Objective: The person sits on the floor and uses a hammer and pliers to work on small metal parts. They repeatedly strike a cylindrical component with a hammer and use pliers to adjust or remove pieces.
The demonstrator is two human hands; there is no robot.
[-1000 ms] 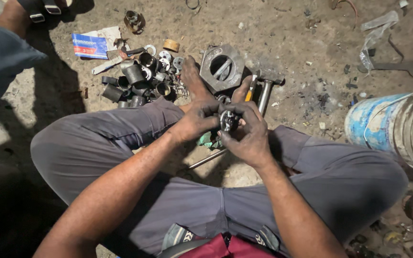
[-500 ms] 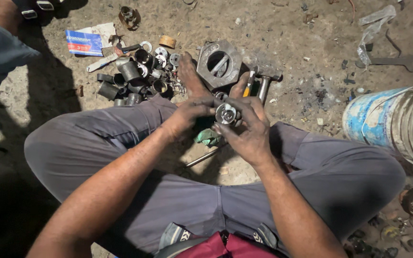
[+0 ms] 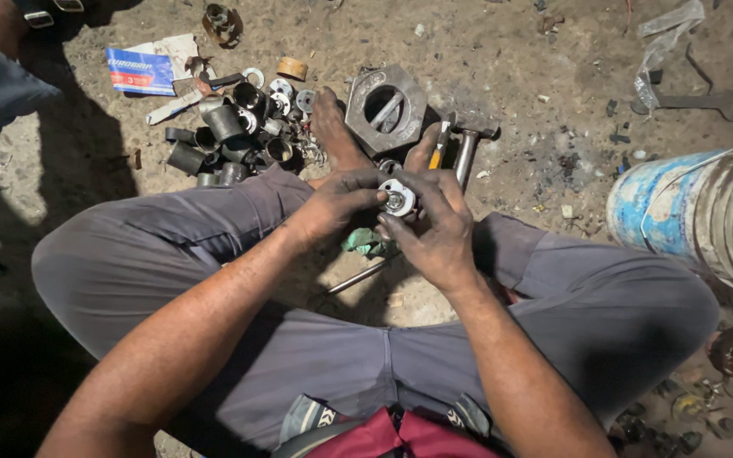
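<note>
Left hand (image 3: 337,203) and right hand (image 3: 434,233) both pinch a small round metal bearing part (image 3: 398,201) above the lap, fingers closed on its rim; greasy fingers could let it slip, likely dropping among the metal sleeves (image 3: 231,140) or dirt ground (image 3: 536,102)

One head-worn camera looks steeply down, close over the seated person's lap and dirt floor (image 3: 511,76).
</note>
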